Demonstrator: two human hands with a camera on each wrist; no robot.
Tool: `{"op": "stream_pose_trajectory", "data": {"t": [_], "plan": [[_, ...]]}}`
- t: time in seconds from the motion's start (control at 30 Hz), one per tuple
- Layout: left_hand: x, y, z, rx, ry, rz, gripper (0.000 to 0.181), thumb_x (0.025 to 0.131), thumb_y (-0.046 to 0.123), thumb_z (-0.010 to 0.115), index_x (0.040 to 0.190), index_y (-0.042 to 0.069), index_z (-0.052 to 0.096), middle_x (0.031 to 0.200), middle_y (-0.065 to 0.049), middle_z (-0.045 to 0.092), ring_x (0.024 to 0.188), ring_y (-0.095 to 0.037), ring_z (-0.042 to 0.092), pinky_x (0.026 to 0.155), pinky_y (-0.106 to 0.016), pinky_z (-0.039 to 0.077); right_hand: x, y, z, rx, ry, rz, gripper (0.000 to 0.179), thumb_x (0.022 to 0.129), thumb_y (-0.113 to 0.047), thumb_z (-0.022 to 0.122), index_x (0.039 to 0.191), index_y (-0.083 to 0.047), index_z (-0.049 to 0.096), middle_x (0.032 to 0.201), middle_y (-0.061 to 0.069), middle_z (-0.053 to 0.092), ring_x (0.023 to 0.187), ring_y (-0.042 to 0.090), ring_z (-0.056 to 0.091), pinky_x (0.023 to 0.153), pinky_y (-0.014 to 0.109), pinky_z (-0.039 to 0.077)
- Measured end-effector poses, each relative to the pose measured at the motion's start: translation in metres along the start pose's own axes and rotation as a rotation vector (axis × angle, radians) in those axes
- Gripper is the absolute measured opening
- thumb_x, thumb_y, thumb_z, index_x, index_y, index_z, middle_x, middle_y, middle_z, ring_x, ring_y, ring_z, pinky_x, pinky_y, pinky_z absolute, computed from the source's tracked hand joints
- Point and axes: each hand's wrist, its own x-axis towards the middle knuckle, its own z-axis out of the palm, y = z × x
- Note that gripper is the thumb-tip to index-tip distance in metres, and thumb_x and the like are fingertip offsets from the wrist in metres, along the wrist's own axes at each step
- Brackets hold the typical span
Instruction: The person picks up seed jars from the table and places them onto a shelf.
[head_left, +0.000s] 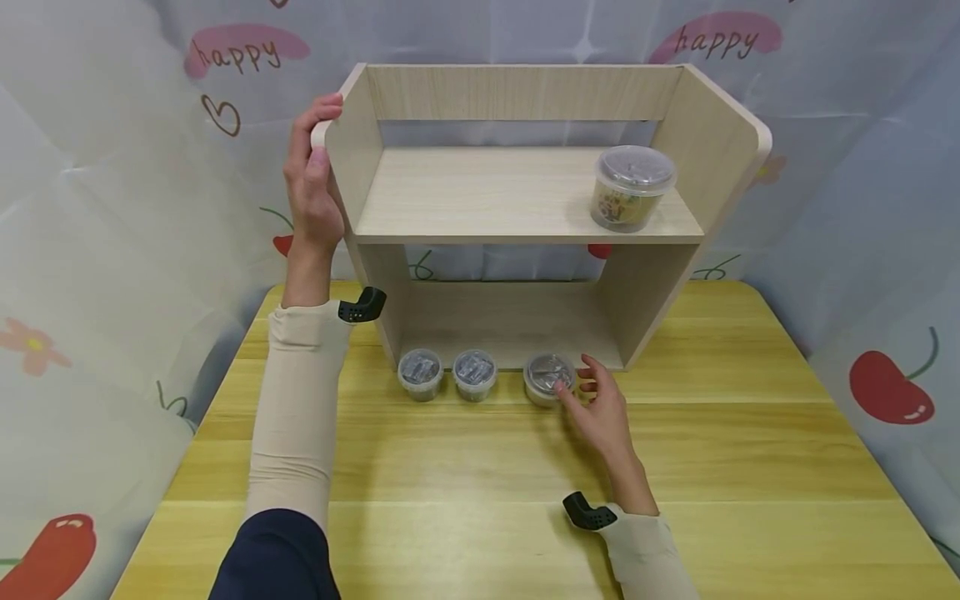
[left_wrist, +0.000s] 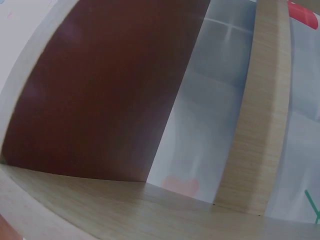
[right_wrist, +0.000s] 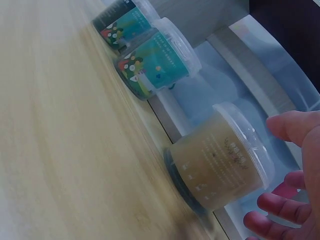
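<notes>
My left hand (head_left: pixel 313 187) grips the upper front edge of the left side panel of a pale wooden shelf unit (head_left: pixel 525 192). In the left wrist view the shelf board (left_wrist: pixel 105 90) looks dark brown, and only a sliver of skin shows. Close by a lidded plastic cup with a tan label (right_wrist: pixel 215 160), my right hand (head_left: pixel 603 417) has its thumb and fingers spread around the lid side without gripping it. That cup stands upright on the table before the shelf. To its left are two smaller lidded cups, one (right_wrist: pixel 155 65) teal-labelled, the other (right_wrist: pixel 125 25) teal and black.
A larger lidded cup (head_left: pixel 630 196) stands on the upper shelf board at the right. The yellow wooden table (head_left: pixel 465 483) carries the unit. Patterned cloth (head_left: pixel 112 208) hangs behind and at both sides.
</notes>
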Motion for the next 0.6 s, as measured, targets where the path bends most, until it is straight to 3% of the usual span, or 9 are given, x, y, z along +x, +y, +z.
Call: {"op": "stream_pose_trajectory", "data": {"t": [0.6], "plan": [[-0.0015, 0.0027, 0.0017, 0.004, 0.008, -0.005, 0.048, 0.086, 0.018, 0.032, 0.121, -0.010, 0.048, 0.136, -0.018, 0.050, 0.132, -0.025, 0.041, 0.112, -0.039, 0.030, -0.0017, 0.0037, 0.0057, -0.022, -0.042, -0.024, 0.076, 0.082, -0.021, 0.080, 0.143, 0.004, 0.042, 0.122, 0.025, 0.057, 0.101, 0.039, 0.058, 0.089, 0.051, 0.048]]}}
